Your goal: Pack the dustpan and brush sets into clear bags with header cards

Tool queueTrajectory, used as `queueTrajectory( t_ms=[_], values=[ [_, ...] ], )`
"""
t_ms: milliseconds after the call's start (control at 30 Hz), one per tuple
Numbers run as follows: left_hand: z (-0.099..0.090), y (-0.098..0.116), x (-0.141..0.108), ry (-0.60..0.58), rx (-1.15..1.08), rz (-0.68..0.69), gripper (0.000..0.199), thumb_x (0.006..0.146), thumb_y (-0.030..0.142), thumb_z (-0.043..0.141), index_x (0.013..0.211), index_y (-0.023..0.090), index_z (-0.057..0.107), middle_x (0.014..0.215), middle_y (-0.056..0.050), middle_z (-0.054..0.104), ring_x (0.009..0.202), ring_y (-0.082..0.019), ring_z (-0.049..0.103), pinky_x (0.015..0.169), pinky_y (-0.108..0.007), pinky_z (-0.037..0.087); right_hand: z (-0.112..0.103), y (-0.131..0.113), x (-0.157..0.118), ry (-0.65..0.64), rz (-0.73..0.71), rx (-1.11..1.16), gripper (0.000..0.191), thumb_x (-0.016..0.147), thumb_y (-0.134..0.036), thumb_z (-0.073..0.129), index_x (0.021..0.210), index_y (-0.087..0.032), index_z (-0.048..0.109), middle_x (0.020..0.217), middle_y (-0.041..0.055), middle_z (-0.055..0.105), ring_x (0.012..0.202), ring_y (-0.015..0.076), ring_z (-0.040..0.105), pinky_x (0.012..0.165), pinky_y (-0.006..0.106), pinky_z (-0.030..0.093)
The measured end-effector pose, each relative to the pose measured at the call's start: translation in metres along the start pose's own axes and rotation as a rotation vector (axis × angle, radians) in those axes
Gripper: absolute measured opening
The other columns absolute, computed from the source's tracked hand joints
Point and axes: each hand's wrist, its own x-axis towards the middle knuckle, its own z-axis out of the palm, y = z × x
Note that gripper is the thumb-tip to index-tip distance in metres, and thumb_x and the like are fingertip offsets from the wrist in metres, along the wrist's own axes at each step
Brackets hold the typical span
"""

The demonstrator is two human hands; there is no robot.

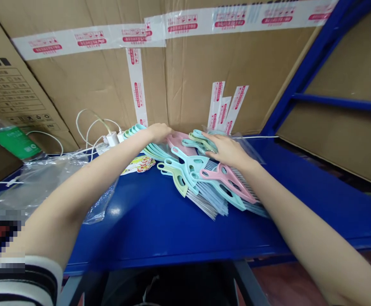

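Small brushes with pale blue, green and pink handles (185, 168) lie in a heap on the blue shelf (134, 229). Behind them at the left is a row of nested pale blue-green dustpans (155, 151). My left hand (159, 132) is at the back, with its fingers wrapped round the edge of a pink dustpan (184, 142). Over the brushes at the back right, my right hand (225, 148) has its fingers spread, touching a few blue and green handles (200, 140). Its fingertips are partly lost among the handles.
Clear plastic bags (45, 182) cover the left side, below a green-labelled bottle (15, 142). White plugs and cables (111, 138) and printed cards (139, 164) lie near the dustpans. A taped cardboard box (185, 63) stands behind; a blue frame (309, 68) rises at the right.
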Motion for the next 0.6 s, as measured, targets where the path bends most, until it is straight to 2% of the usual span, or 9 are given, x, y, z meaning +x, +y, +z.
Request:
queueTrajectory(
  t_ms=[167,267,333,433,533,600],
  values=[
    [-0.015,-0.034,-0.014,0.105,0.082,-0.005,0.04,0.082,0.017,0.057,0.12,0.024,0.067,0.113,-0.004,0.073,0.107,-0.02,0.065,0.091,-0.027,0.047,-0.002,0.002,-0.001,0.004,0.058,-0.019,0.066,0.082,-0.031,0.062,0.146,-0.026,0.048,0.124,0.0124,0.068,0.107,0.0367,0.065,0.084,0.052,0.055],
    [-0.025,-0.055,-0.038,0.203,0.101,-0.006,0.038,0.079,0.017,0.058,0.115,0.022,0.07,0.104,-0.005,0.073,0.099,-0.02,0.066,0.086,-0.028,0.049,-0.002,0.003,-0.001,-0.011,0.076,-0.014,0.066,0.082,-0.034,0.061,0.146,-0.027,0.049,0.119,0.0129,0.069,0.106,0.0373,0.066,0.083,0.053,0.055],
    [-0.03,-0.065,-0.064,0.28,0.126,-0.031,0.036,0.08,0.018,0.055,0.112,0.019,0.07,0.099,-0.004,0.07,0.094,-0.019,0.065,0.086,-0.029,0.05,-0.001,0.004,-0.001,-0.02,0.079,-0.015,0.065,0.082,-0.035,0.06,0.146,-0.026,0.048,0.119,0.0133,0.069,0.105,0.0378,0.066,0.083,0.054,0.054],
    [-0.03,-0.069,-0.114,0.351,0.109,-0.094,0.036,0.088,0.021,0.045,0.115,0.014,0.068,0.096,-0.004,0.067,0.087,-0.015,0.059,0.086,-0.033,0.05,-0.002,0.006,-0.002,-0.05,0.054,0.0,0.069,0.083,-0.035,0.059,0.148,-0.02,0.045,0.125,0.0178,0.065,0.113,0.04,0.061,0.09,0.056,0.05],
    [-0.021,-0.066,-0.164,0.477,0.012,-0.134,0.043,0.097,0.034,0.035,0.121,0.013,0.063,0.098,-0.005,0.065,0.087,-0.014,0.056,0.085,-0.032,0.049,-0.011,0.01,-0.003,-0.048,-0.038,0.032,0.071,0.082,-0.04,0.06,0.147,-0.016,0.045,0.134,0.0197,0.06,0.123,0.0415,0.053,0.099,0.058,0.043],
    [-0.009,-0.063,-0.191,0.562,-0.08,-0.121,0.047,0.098,0.046,0.032,0.119,0.016,0.063,0.101,-0.004,0.067,0.086,-0.013,0.057,0.081,-0.028,0.049,-0.026,0.012,-0.007,-0.026,-0.104,0.047,0.062,0.083,-0.046,0.056,0.137,-0.018,0.055,0.134,0.0178,0.06,0.124,0.0405,0.052,0.101,0.059,0.04]
  ],
)
